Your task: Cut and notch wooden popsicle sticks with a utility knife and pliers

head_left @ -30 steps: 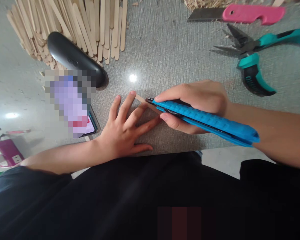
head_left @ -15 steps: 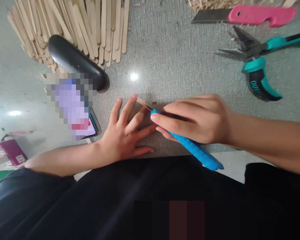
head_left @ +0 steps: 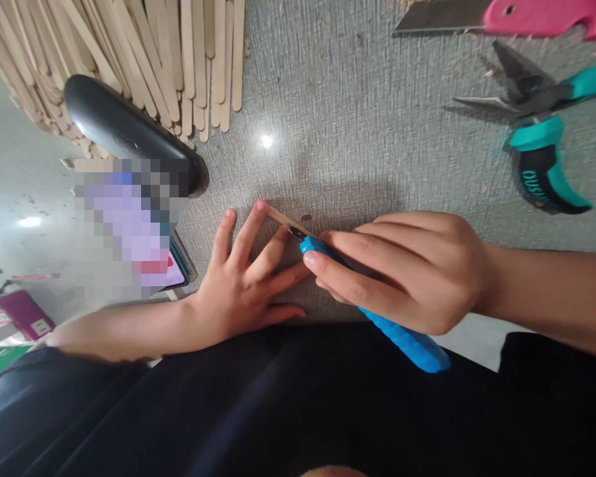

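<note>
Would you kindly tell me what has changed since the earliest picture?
The right hand has rolled over the blue cutter, now covering much of it, and the cutter's rear end has swung toward the dark shirt. Nothing was visibly let go. The left hand stays spread by the wooden stick.

On the black-and-teal lower handle [head_left: 546, 172] of the needle-nose pliers [head_left: 534, 96], at the right of the frame, the teal letters "OUSH" [head_left: 534, 186] could be read, the word's ending unclear.
</note>
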Available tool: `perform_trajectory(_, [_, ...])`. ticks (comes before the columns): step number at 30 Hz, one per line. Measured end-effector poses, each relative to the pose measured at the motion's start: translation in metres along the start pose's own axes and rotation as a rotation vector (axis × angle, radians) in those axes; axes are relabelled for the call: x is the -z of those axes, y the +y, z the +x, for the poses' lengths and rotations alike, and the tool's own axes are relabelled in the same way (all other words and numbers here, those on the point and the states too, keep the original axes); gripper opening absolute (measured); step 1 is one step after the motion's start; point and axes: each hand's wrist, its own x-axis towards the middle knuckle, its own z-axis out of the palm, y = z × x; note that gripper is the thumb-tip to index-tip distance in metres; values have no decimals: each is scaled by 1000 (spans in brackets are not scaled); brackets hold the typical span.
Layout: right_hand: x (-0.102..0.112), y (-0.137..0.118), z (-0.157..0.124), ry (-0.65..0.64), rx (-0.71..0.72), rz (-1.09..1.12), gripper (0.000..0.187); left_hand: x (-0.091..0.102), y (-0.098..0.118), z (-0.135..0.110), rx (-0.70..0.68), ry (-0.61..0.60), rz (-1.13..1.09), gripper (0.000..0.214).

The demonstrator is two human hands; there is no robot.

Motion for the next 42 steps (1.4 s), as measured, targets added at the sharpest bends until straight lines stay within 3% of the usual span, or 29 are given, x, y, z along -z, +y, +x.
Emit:
perform_trajectory(13, [-1, 1, 4, 11, -55, 34, 23, 0, 0, 1, -1, -9, 15, 106])
perform_trajectory(18, [10, 10, 16, -37, -16, 97, 18, -1, 0, -1, 11, -14, -6, 109])
perform_trajectory(23, [18, 16, 21, -78, -21, 165, 25, 1, 0, 0, -2, -16, 21, 109])
perform_trajectory(30, [10, 9, 15, -48, -97, 170, 26, 7, 3, 5, -8, -8, 66, 111])
perform_trajectory(33, [8, 6, 14, 8, -136, 172, 24, 9, 3, 6, -13, -19, 71, 103])
perform_trajectory(39, [17, 11, 21, -101, -49, 180, 17, 11, 3, 5, 0, -29, 43, 89])
perform_trajectory(42, [15, 8, 17, -64, -99, 164, 17, 11, 4, 5, 6, -42, 34, 91])
